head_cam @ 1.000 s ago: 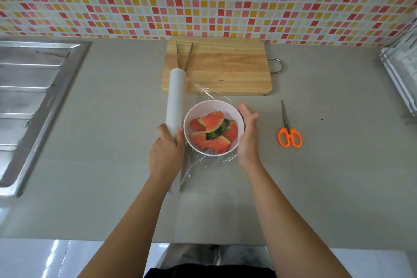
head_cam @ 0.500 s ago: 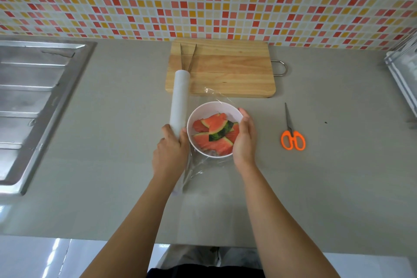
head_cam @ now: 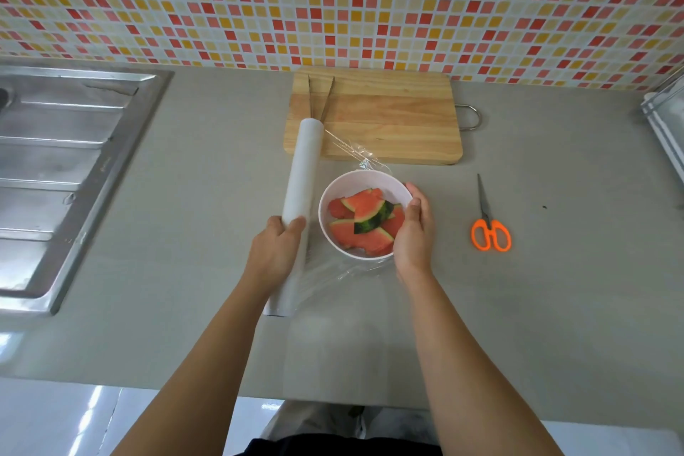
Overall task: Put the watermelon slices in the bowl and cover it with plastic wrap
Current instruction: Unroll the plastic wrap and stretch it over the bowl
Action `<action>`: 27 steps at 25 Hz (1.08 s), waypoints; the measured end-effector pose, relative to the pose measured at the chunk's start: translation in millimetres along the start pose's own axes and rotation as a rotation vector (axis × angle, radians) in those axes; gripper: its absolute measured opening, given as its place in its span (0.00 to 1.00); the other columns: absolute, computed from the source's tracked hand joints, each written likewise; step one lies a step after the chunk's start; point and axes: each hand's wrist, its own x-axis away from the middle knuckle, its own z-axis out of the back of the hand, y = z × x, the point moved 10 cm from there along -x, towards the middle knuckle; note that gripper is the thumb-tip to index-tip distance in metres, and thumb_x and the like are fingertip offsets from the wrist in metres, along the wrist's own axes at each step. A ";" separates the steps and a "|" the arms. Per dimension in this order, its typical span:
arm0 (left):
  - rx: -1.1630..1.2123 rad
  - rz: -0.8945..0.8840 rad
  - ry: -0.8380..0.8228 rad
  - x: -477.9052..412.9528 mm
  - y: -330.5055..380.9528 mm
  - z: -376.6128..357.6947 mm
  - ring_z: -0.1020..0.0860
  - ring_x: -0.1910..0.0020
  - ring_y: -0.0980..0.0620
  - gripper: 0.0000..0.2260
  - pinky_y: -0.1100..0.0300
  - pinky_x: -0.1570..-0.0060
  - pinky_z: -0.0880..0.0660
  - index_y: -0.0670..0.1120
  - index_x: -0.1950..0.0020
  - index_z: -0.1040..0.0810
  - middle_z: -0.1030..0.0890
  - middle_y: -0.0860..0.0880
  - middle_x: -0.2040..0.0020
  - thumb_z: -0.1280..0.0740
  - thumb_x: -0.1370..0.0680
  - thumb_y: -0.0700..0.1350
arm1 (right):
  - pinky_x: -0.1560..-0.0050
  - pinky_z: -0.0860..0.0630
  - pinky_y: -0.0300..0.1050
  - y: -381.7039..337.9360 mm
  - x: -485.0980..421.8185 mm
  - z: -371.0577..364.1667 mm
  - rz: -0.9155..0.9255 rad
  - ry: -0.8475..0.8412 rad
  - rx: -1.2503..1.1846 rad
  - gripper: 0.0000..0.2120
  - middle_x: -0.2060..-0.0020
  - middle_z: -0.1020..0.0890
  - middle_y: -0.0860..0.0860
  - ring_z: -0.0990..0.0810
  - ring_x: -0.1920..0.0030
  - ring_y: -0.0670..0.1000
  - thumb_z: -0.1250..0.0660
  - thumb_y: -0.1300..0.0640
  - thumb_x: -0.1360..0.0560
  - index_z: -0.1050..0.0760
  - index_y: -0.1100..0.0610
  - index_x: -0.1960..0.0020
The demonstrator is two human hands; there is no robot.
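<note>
the left hand is wrapped round the plastic wrap roll, which lies on the desk just left of the bowl. the watermelon slices sit in the bowl, with loose film bunched around it. the right hand curls round the bowl's right rim. the person would do best to pin the roll, pull the film taut over the rim, then take the scissors to it.
</note>
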 end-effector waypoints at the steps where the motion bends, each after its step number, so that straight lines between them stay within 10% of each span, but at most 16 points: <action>1: -0.005 0.006 0.004 -0.7 -4.0 2.1 0.26 0.56 0.46 0.18 0.57 0.65 0.33 0.43 0.50 0.27 0.24 0.46 0.54 0.41 0.23 0.57 | 0.47 0.32 0.29 0.8 -0.1 0.3 -0.007 0.003 0.005 0.16 0.45 0.23 0.46 0.26 0.44 0.44 0.50 0.58 0.19 0.27 0.53 0.39; 9: -0.039 -0.008 0.015 5.0 -8.7 8.9 0.25 0.61 0.51 0.22 0.57 0.67 0.31 0.45 0.52 0.33 0.24 0.47 0.57 0.44 0.24 0.64 | 0.50 0.31 0.27 2.4 -1.4 2.4 -0.005 0.035 0.040 0.16 0.46 0.24 0.47 0.26 0.45 0.44 0.50 0.58 0.19 0.27 0.54 0.39; 14: 0.449 0.202 -0.239 12.6 -24.8 -7.1 0.21 0.58 0.43 0.24 0.52 0.62 0.23 0.44 0.44 0.28 0.22 0.41 0.50 0.35 0.34 0.58 | 0.47 0.32 0.35 7.2 -3.9 10.7 -0.034 0.106 0.057 0.16 0.46 0.23 0.48 0.26 0.45 0.46 0.50 0.57 0.19 0.27 0.56 0.39; 27: 0.154 0.017 -0.080 16.8 -33.2 9.8 0.23 0.49 0.47 0.18 0.50 0.50 0.24 0.54 0.38 0.32 0.22 0.51 0.50 0.42 0.24 0.62 | 0.46 0.30 0.39 2.1 -2.9 9.5 0.002 0.135 0.108 0.16 0.46 0.21 0.50 0.24 0.46 0.47 0.49 0.58 0.19 0.25 0.56 0.40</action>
